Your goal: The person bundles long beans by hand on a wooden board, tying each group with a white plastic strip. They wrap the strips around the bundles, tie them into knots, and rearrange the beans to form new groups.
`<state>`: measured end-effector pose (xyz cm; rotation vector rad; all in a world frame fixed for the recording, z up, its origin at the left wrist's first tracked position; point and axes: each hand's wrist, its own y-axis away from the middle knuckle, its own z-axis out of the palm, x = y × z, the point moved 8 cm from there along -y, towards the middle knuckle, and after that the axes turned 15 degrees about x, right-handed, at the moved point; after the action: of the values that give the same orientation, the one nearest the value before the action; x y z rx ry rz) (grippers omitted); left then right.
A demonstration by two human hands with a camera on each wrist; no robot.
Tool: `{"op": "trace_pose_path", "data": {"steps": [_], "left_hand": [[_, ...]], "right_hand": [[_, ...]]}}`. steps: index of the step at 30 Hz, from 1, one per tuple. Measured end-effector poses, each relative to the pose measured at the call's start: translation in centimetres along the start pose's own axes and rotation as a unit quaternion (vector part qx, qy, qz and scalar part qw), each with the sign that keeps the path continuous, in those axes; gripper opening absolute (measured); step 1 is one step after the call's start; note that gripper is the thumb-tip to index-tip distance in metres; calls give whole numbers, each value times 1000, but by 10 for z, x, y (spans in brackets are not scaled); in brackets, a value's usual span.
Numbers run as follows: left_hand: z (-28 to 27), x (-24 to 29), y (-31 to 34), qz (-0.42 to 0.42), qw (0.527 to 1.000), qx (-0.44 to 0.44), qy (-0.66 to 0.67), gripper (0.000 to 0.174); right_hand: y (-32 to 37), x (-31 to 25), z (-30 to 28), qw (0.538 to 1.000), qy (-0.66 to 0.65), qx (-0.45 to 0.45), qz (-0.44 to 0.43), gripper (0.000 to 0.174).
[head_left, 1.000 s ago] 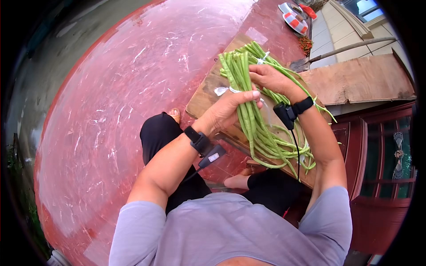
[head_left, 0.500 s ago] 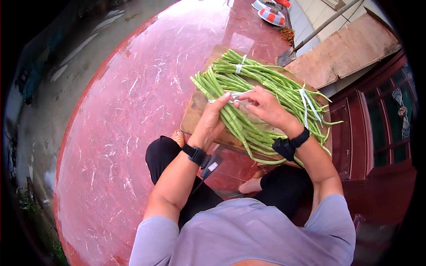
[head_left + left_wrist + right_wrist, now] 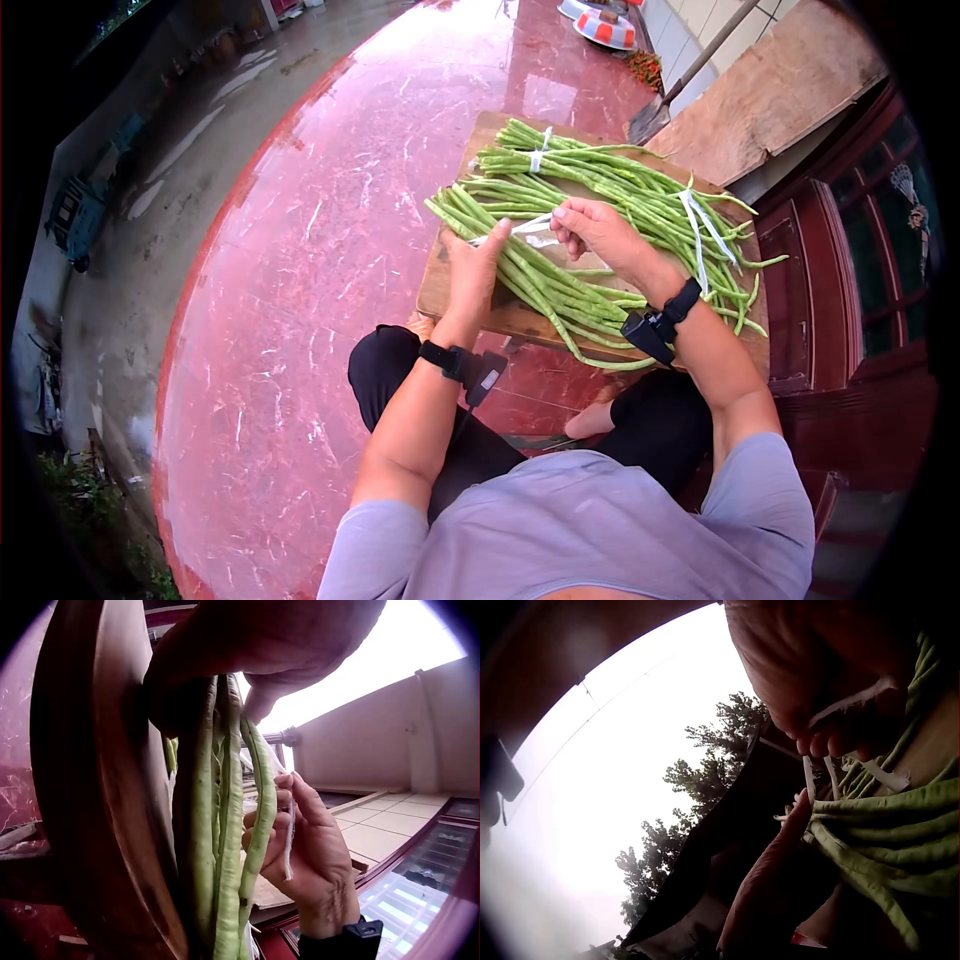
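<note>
My left hand point(image 3: 472, 272) grips a bundle of long green beans point(image 3: 545, 290) near its cut end, with the thumb over the top. A white tie strip point(image 3: 528, 227) runs across this bundle. My right hand point(image 3: 603, 238) pinches the strip between thumb and fingers, a short way right of the left thumb. In the left wrist view, a loose tail of the strip point(image 3: 289, 851) hangs from the right hand point(image 3: 319, 859), behind the beans point(image 3: 229, 825). The right wrist view shows the strip point(image 3: 810, 776) stretched between both hands. The left fingers are hidden under the bundle in the head view.
More long beans point(image 3: 610, 178), tied with white strips point(image 3: 537, 160), lie behind on the wooden board point(image 3: 432, 290). A shovel point(image 3: 650, 120) and a plywood sheet point(image 3: 765, 95) stand to the right, near a dark red door point(image 3: 800, 270). Basins point(image 3: 605, 30) sit farther back.
The bundle has come down and left, toward the board. My right hand has moved from behind the bundle to its right side, drawing the white strip out. The head view has shifted.
</note>
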<state>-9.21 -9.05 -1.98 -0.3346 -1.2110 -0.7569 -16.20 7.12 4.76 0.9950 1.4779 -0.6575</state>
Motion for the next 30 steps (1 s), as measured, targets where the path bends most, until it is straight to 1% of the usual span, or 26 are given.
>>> {"op": "trace_pose_path", "data": {"steps": [1,2,3,4,7,8,11,12,15,17,18,20,21,22,23,24,25,26,27,29,30], "left_hand": [[-5,4,1,25,998,37,-34,61],[-11,15,2,127,981,90,-117,61],[-15,27,7,227,943,142,-198,61],[-16,39,15,322,886,190,-274,61],[-8,53,28,393,853,131,-317,59],[-5,65,41,477,815,141,-296,52],[16,69,51,466,812,17,-352,42],[19,66,51,485,814,8,-319,30],[27,61,53,541,770,1,-337,23],[29,55,48,533,765,-12,-361,17],[30,53,46,528,763,-19,-373,14],[26,52,42,516,782,-22,-348,12],[25,54,40,510,792,-24,-335,11],[21,54,35,486,812,-19,-323,10],[18,55,31,461,831,-14,-311,10],[14,54,28,435,849,-9,-299,10],[11,51,23,403,865,-4,-299,10],[8,47,18,371,880,2,-298,10],[4,44,13,339,893,9,-296,11],[4,47,12,329,900,9,-287,10],[4,47,11,323,903,8,-283,10]], "right_hand": [[-1,0,2,1000,0,7,7,23],[-2,0,5,1000,-13,5,15,22],[-4,0,7,999,-27,2,23,21],[-5,1,10,999,-40,-1,31,21],[-7,2,15,995,-82,0,61,20],[-9,5,15,994,-84,3,72,19],[-12,11,18,987,-125,0,100,19],[-10,11,22,984,-139,-4,114,18],[-3,3,33,973,-175,-17,152,19],[1,-1,39,965,-195,-25,173,19],[1,-1,40,967,-183,-39,172,19],[-2,-2,38,971,-157,-66,169,20],[-8,-3,31,989,-56,-52,127,20],[-14,-6,25,995,45,-37,83,20],[-20,-9,18,988,146,-22,39,21],[-30,-9,9,973,222,2,-67,21],[-40,2,2,939,295,26,-172,23],[-42,1,1,889,363,48,-275,25],[-42,3,4,890,374,40,-260,28],[-26,3,17,890,395,21,-227,34],[-8,-19,26,866,396,70,-298,34]]}}
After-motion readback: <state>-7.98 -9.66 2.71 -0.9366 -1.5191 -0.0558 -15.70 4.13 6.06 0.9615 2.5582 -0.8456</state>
